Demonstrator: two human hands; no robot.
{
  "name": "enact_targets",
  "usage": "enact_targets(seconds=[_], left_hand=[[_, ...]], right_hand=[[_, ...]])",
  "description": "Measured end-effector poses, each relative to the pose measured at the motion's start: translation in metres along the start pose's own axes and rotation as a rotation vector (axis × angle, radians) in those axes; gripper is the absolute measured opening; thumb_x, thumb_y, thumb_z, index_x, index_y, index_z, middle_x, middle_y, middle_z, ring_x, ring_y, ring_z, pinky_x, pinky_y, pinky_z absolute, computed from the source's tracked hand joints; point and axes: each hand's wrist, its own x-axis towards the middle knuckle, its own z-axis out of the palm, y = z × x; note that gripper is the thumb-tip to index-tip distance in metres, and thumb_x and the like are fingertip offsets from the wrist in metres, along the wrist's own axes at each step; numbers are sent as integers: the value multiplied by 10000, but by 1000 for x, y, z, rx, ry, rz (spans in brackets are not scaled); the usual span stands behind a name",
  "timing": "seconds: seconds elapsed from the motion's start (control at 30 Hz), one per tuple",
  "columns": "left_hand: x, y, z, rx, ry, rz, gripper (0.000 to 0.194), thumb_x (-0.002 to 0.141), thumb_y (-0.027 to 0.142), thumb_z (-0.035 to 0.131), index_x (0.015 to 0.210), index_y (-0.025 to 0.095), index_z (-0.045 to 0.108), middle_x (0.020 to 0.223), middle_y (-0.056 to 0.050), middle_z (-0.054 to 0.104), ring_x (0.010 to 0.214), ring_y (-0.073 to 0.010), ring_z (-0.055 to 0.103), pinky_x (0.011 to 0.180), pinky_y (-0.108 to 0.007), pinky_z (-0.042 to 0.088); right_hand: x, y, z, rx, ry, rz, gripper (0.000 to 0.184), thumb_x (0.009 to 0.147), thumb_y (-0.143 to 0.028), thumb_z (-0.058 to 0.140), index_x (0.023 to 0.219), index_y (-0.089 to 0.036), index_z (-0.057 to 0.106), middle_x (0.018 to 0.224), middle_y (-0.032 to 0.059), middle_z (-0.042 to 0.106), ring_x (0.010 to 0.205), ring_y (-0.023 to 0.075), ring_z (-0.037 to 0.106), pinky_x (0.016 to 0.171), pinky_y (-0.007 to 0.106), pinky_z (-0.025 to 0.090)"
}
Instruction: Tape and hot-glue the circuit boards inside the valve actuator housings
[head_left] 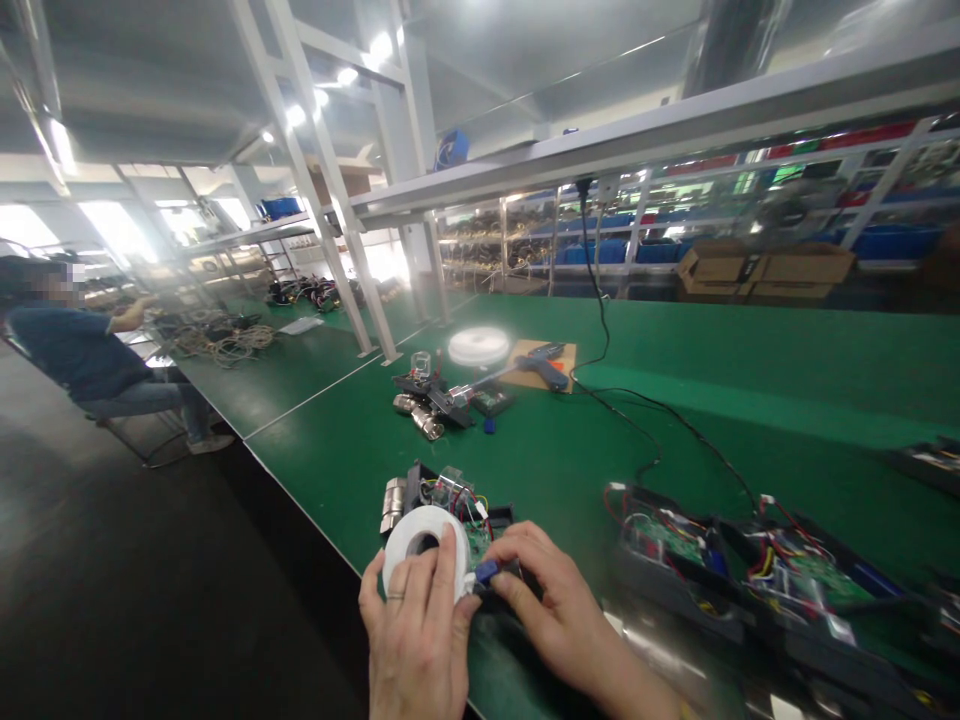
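Observation:
My left hand [420,620] is wrapped round a roll of white tape [401,522], its fingers lying across the ring. Close beside it, my right hand [551,605] pinches a small blue block [487,571] between thumb and fingertips. A bit of white shows between the block and my left thumb; I cannot tell if it is tape. Just behind the roll lies an open black housing [499,515] with a green circuit board, thin coloured wires and a silver metal fitting [392,505]. The roll and my hands hide part of it.
Farther back are another fitting assembly [427,405], a glue gun [546,370] on cardboard, a second blue block [490,426] and a white round roll [478,345]. Open housings [675,550] with wires lie at right. A black cable [604,310] hangs down. A person [97,345] sits at far left.

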Motion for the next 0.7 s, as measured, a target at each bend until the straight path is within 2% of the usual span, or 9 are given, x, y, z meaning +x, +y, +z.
enact_targets(seconds=[0.23,0.5,0.7], left_hand=[[-3,-2,-1,-20,-16,14,547,993,236,494,1512,121,368,1164,-108,679,1053,-221,595,1104,-480,226],[0,6,-2,-54,9,-31,513,1016,221,405,1521,144,353,1173,-126,666,1081,-244,591,1100,-524,263],[-1,-3,-5,-40,-57,38,534,985,211,476,1504,124,382,1198,-109,668,1102,-221,589,1143,-472,195]], right_hand=[[4,-1,-4,63,-93,25,242,1007,-414,519,956,-227,664,932,38,613,942,216,554,840,350,411],[9,-3,-4,153,-74,55,422,978,-597,515,915,-212,673,886,30,611,880,204,568,810,334,420],[10,-7,-8,113,-143,62,403,966,-578,540,887,-214,695,868,30,624,870,204,570,787,326,418]])
